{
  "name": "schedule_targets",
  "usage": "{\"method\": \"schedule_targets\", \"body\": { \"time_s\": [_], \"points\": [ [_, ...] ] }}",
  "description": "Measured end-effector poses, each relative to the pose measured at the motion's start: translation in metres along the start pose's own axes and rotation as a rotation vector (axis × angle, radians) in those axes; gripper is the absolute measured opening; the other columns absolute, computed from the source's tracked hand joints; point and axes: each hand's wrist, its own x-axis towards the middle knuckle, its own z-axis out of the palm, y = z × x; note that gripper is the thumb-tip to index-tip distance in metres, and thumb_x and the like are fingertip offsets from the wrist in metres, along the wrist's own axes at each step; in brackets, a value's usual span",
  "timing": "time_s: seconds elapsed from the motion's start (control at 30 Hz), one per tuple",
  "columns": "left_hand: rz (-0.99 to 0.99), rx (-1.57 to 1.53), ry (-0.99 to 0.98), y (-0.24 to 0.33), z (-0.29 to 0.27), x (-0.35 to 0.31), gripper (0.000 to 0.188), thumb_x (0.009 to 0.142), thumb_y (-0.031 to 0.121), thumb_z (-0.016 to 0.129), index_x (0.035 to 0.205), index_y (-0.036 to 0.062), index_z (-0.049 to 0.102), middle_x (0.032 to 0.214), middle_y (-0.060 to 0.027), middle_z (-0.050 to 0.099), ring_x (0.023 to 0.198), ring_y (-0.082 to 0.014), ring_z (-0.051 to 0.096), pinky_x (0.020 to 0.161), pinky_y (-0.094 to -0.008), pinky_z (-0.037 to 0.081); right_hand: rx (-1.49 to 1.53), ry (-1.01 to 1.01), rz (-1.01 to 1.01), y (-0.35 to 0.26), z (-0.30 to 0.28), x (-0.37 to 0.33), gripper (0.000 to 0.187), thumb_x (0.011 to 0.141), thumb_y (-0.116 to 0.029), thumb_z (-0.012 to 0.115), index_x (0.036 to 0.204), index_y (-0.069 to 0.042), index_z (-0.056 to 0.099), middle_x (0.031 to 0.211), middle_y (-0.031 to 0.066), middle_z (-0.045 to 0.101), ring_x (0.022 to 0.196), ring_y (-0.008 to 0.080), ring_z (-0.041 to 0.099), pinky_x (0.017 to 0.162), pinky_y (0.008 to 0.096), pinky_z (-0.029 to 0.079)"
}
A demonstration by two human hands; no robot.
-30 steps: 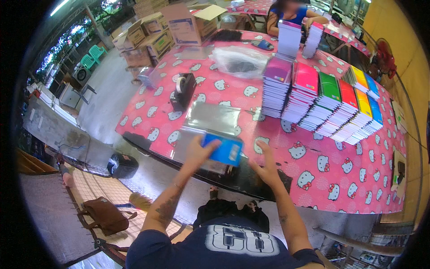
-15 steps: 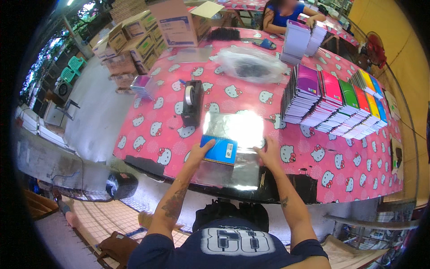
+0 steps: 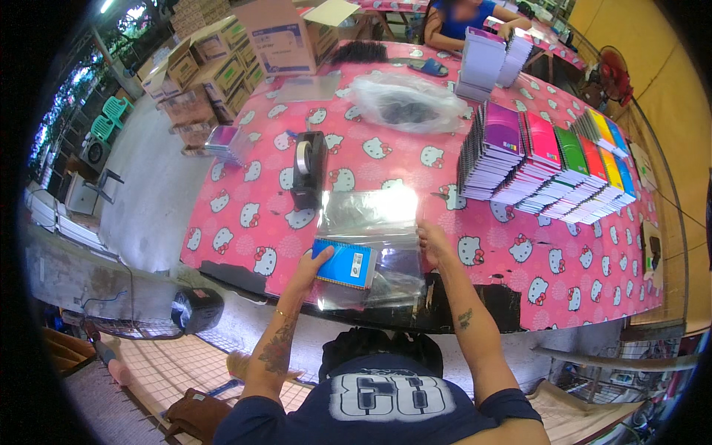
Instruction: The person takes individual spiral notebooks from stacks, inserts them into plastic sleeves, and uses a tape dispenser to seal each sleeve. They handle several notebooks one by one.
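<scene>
Nearby, closed in the left hand (image 3: 305,268), thumb laid across the left side of the cover: a blue spiral notebook (image 3: 343,263), slightly askew, with a white label. Just right of it, spread between both hands, clear plastic sheets (image 3: 368,209), bright with glare; notebook over the plastic or tucked within it, impossible to tell. At the right edge of those sheets, the right hand (image 3: 436,243), fingers curled in and narrow; whether pinching the plastic, not possible to tell. Around both hands, a pink table cover (image 3: 248,215) printed with white cat faces, and beside the right forearm, a torn dark strip (image 3: 506,308).

Just beyond the left hand, a black tape dispenser (image 3: 317,167). Farther out and to its left, a small notebook stack (image 3: 225,144). Beyond and right of the right hand, well apart, rows of colored spiral notebooks (image 3: 503,126). Straight out past both hands, a slack plastic bag (image 3: 406,104) with something dark under it. Farther still, a blue sandal (image 3: 429,67), a dark bristly bundle (image 3: 360,52) and taller white stacks (image 3: 482,63). Behind those, a co-worker (image 3: 463,18) in blue. Far past the left hand, cardboard boxes (image 3: 278,37); past the right, a red fan (image 3: 614,74).
</scene>
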Motion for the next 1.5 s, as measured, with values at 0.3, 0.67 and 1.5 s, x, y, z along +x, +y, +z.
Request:
{"method": "schedule_targets", "body": {
  "time_s": [0.3, 0.67, 1.5],
  "points": [
    [-0.090, 0.294, 0.028, -0.006, -0.003, 0.009, 0.055, 0.088, 0.049, 0.075, 0.113, 0.0010, 0.065, 0.097, -0.0050, 0.070, 0.082, -0.0120, 0.066, 0.076, -0.0307, 0.053, 0.210, 0.132, -0.164, 0.003, -0.085, -0.070, 0.042, 0.085, -0.011, 0.074, 0.125, 0.001, 0.064, 0.098, 0.0037, 0.067, 0.081, 0.0147, 0.061, 0.072, 0.0285, 0.048],
    [-0.060, 0.241, 0.033, 0.007, 0.040, 0.043, 0.067, 0.086, 0.048, 0.078, 0.123, -0.0060, 0.062, 0.106, -0.0133, 0.069, 0.089, -0.0179, 0.067, 0.077, -0.0314, 0.054, -1.431, 1.192, -0.834, 0.024, -0.292, -0.152, 0.069, 0.084, -0.012, 0.071, 0.147, -0.002, 0.045, 0.137, 0.0195, 0.054, 0.123, 0.0326, 0.054, 0.100, 0.0400, 0.049],
    [0.221, 0.941, 0.310, 0.005, 0.087, 0.090, 0.086, 0.078, 0.078, 0.065, 0.090, -0.0068, 0.072, 0.089, -0.0244, 0.072, 0.084, -0.0333, 0.071, 0.074, -0.0451, 0.053, -0.371, 0.019, -0.385, 0.003, -0.003, -0.049, 0.075, 0.087, -0.033, 0.073, 0.150, -0.006, 0.042, 0.139, 0.0185, 0.055, 0.122, 0.0300, 0.058, 0.098, 0.0458, 0.050]
  ]
}}
